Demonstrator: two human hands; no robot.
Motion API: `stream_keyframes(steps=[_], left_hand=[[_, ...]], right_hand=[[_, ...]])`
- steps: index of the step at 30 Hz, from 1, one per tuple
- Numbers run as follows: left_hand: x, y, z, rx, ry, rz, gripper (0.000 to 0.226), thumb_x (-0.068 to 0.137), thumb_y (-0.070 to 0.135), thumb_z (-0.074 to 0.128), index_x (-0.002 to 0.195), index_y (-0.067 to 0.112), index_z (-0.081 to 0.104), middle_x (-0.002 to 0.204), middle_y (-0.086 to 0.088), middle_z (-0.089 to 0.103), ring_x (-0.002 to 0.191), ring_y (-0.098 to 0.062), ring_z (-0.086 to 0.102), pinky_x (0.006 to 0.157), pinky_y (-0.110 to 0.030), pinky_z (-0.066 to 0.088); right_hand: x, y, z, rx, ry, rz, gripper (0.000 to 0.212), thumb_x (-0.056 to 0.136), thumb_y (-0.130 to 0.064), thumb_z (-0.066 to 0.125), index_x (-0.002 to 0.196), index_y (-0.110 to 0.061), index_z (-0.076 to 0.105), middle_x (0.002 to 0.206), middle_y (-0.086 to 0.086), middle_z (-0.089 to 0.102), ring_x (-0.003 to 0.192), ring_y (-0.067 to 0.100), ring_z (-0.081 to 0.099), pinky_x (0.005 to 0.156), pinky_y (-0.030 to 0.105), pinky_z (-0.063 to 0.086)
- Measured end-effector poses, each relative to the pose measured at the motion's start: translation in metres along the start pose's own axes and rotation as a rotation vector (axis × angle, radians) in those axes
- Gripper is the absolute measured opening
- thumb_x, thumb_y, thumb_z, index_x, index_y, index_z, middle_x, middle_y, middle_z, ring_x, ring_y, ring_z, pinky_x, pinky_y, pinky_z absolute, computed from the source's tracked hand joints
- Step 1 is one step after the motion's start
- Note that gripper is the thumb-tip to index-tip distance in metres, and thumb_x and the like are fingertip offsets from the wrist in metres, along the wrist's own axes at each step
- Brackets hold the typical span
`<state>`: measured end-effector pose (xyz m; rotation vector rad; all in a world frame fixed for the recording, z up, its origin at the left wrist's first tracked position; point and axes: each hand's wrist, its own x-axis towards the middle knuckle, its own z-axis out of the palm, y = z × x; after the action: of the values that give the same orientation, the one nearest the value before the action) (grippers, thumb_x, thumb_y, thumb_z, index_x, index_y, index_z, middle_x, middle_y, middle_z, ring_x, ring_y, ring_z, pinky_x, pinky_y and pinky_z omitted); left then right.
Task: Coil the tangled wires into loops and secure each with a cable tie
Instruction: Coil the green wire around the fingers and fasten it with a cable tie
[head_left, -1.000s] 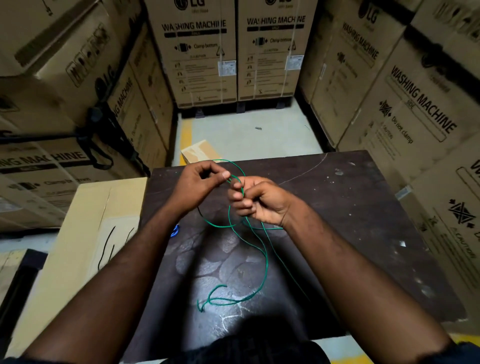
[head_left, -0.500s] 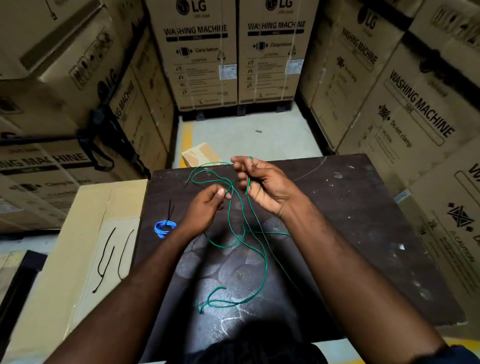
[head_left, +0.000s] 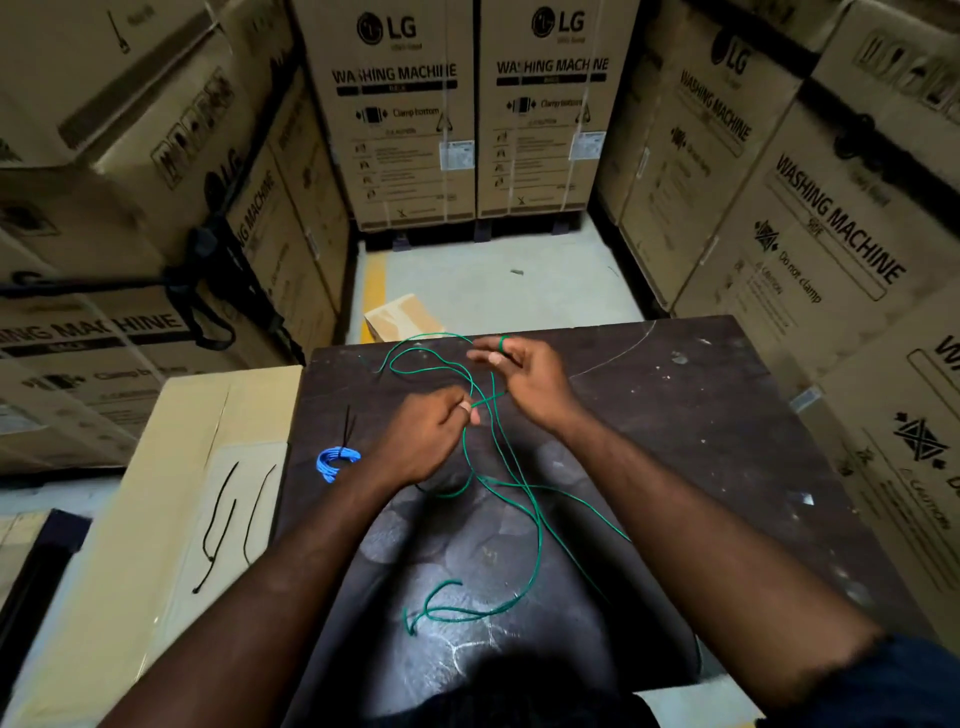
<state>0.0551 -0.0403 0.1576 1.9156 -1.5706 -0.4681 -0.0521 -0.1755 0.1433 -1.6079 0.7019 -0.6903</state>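
Note:
A long green wire (head_left: 535, 525) lies loose across the dark table (head_left: 701, 415), with a big loop near the far edge and a curled end close to me. My left hand (head_left: 421, 436) pinches the wire where two strands cross. My right hand (head_left: 524, 379) is further back, fingers spread, with the wire wrapped over one fingertip. A blue wire coil (head_left: 335, 462) bound with a black cable tie (head_left: 347, 426) rests on the table to the left of my left hand.
Two loose black cable ties (head_left: 221, 525) lie on a flat cardboard box (head_left: 156, 519) left of the table. Stacked washing machine cartons (head_left: 410, 114) wall in the space on three sides. A small cardboard box (head_left: 400, 314) sits on the floor beyond the table.
My hands have parted: the right one moved toward the far table edge and spread its fingers, drawing the wire loop wider. My left hand came nearer, uncovering the blue coil.

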Motion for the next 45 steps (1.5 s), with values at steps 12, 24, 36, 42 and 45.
stream_keyframes(steps=[12, 24, 36, 42, 45], left_hand=[[0.019, 0.004, -0.036, 0.170, 0.234, 0.065, 0.034, 0.088, 0.048, 0.046, 0.079, 0.019, 0.062, 0.069, -0.001, 0.066, 0.070, -0.024, 0.063, 0.060, -0.037, 0.047], [0.029, -0.004, -0.022, -0.289, 0.226, -0.131, 0.017, 0.088, 0.030, 0.063, 0.079, 0.017, 0.070, 0.073, 0.000, 0.068, 0.070, -0.005, 0.058, 0.068, -0.027, 0.046], [0.021, 0.026, -0.010, -0.697, 0.202, -0.211, 0.028, 0.100, 0.017, 0.047, 0.079, 0.003, 0.059, 0.038, 0.014, 0.043, 0.036, 0.004, 0.033, 0.040, -0.007, 0.025], [0.019, 0.014, 0.009, -0.712, 0.192, -0.217, 0.039, 0.095, 0.039, 0.050, 0.078, 0.009, 0.068, 0.063, -0.014, 0.052, 0.049, -0.007, 0.034, 0.046, -0.016, 0.025], [0.012, 0.012, 0.015, -0.686, 0.186, -0.288, 0.036, 0.097, 0.034, 0.051, 0.073, 0.013, 0.066, 0.047, 0.007, 0.042, 0.044, -0.006, 0.031, 0.045, -0.016, 0.022]], right_hand=[[-0.044, 0.006, 0.001, -0.212, -0.354, -0.062, 0.025, 0.100, -0.016, 0.040, 0.090, -0.007, 0.061, 0.070, 0.008, 0.063, 0.058, 0.018, 0.054, 0.060, 0.029, 0.045], [-0.061, -0.040, 0.010, 0.209, -0.416, 0.104, 0.036, 0.093, -0.028, 0.039, 0.065, -0.010, 0.051, 0.042, -0.001, 0.047, 0.033, 0.007, 0.033, 0.036, 0.017, 0.029], [-0.063, -0.077, 0.001, 0.817, -0.487, 0.221, 0.050, 0.101, -0.046, 0.016, 0.069, -0.016, 0.039, 0.045, -0.004, 0.036, 0.035, 0.009, 0.028, 0.044, 0.023, 0.037], [-0.054, -0.069, -0.004, 0.868, -0.270, 0.131, 0.031, 0.101, -0.023, 0.028, 0.083, -0.008, 0.048, 0.061, 0.001, 0.056, 0.052, 0.013, 0.053, 0.061, 0.027, 0.052], [-0.047, -0.071, -0.009, 0.958, -0.227, 0.080, 0.016, 0.090, -0.016, 0.040, 0.093, -0.005, 0.051, 0.073, 0.003, 0.067, 0.062, 0.014, 0.064, 0.067, 0.027, 0.055]])
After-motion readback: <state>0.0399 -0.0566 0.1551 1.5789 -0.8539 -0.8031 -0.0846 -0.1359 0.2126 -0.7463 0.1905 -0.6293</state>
